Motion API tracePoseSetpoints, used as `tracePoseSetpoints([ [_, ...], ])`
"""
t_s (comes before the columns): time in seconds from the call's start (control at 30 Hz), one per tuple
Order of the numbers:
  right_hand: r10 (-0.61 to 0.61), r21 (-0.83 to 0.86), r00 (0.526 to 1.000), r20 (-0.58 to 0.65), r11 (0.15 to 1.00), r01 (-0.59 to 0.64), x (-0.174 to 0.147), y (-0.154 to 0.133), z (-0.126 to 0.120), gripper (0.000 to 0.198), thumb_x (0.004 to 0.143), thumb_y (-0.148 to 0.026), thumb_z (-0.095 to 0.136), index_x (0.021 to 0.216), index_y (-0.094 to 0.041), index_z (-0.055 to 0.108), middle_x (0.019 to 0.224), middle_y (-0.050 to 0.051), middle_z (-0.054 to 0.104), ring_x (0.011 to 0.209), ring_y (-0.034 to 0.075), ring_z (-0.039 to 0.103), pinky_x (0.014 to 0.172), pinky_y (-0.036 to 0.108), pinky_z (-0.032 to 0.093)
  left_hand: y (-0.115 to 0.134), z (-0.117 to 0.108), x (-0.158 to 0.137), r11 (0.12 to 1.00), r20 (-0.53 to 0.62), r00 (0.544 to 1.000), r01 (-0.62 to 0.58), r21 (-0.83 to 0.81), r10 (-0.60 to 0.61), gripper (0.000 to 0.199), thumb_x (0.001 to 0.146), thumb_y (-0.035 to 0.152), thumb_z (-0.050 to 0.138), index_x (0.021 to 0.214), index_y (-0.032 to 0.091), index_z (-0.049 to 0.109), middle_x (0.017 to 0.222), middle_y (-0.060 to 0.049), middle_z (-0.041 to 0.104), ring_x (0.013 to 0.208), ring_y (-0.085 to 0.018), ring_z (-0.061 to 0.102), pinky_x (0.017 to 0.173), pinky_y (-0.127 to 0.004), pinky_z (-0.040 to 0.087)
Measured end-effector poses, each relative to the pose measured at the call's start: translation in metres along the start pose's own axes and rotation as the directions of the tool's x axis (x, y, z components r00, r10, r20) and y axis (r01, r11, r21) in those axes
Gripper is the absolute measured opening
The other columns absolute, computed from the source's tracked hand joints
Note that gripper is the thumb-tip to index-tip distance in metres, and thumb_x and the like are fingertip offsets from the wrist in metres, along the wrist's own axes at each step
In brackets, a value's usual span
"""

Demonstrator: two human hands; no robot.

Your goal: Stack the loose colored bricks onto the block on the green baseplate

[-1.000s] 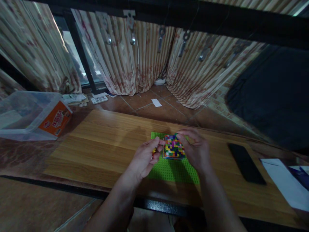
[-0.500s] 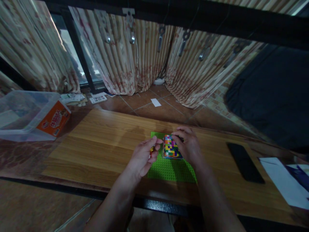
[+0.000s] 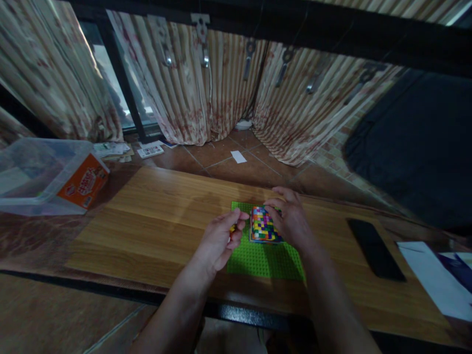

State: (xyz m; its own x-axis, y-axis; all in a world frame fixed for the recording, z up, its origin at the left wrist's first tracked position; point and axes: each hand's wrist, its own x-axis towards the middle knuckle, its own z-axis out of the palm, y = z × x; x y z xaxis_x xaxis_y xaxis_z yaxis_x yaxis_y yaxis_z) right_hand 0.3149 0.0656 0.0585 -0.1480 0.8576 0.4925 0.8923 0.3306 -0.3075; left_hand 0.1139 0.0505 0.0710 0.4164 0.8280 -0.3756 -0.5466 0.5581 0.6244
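Observation:
A many-coloured block of toy bricks (image 3: 262, 227) sits on a green studded baseplate (image 3: 260, 263) on the wooden table. To its left, my left hand (image 3: 222, 237) is closed, palm partly up, with small yellow toy bricks (image 3: 232, 228) showing between the fingers. Its thumb and fingertip point at the block's left edge. My right hand (image 3: 289, 219) reaches over the block's far right corner. There the thumb and forefinger come together in a pinch at the top bricks, while other fingers curl above. Whatever lies between those fingertips is hidden.
A clear plastic tub (image 3: 44, 177) with an orange label stands at the left. On the table's right lie a black phone-like slab (image 3: 375, 249) and white paper (image 3: 435, 278). Beyond the table are a small white card (image 3: 238, 157) and striped curtains (image 3: 221, 88).
My right hand has shifted slightly, its upper fingers lifting a little away from the block. The left hand stays nearly where it was. The whole view has moved very slightly.

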Motion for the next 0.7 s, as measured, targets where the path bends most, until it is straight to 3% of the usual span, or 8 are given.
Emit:
tracePoseSetpoints([
  [0.3, -0.040, -0.021, 0.999, 0.000, 0.999, 0.040, 0.0006, 0.0051, -0.0005, 0.015, 0.081, -0.024, 0.057, 0.083, -0.022, 0.072, 0.122, 0.011, 0.052, 0.113, 0.029, 0.048, 0.094, 0.049, 0.041, 0.0013, 0.0003, -0.0010, 1.000, -0.008, 1.000, 0.008, -0.004, -0.008, 0.027, 0.072, 0.034, 0.072, 0.080, 0.010, 0.063, 0.062, 0.004, 0.046, 0.040, 0.002, 0.032, 0.034, -0.011, 0.013],
  [0.7, -0.002, 0.085, 1.000, -0.019, 0.996, 0.004, -0.0014, 0.0059, 0.0009, 0.015, 0.083, -0.027, 0.057, 0.083, -0.023, 0.072, 0.120, 0.010, 0.055, 0.113, 0.027, 0.050, 0.096, 0.046, 0.042, 0.0011, 0.0015, -0.0011, 1.000, -0.014, 1.000, 0.003, 0.002, -0.003, 0.028, 0.070, 0.035, 0.073, 0.080, 0.010, 0.063, 0.061, 0.004, 0.047, 0.040, 0.002, 0.033, 0.034, -0.012, 0.014],
])
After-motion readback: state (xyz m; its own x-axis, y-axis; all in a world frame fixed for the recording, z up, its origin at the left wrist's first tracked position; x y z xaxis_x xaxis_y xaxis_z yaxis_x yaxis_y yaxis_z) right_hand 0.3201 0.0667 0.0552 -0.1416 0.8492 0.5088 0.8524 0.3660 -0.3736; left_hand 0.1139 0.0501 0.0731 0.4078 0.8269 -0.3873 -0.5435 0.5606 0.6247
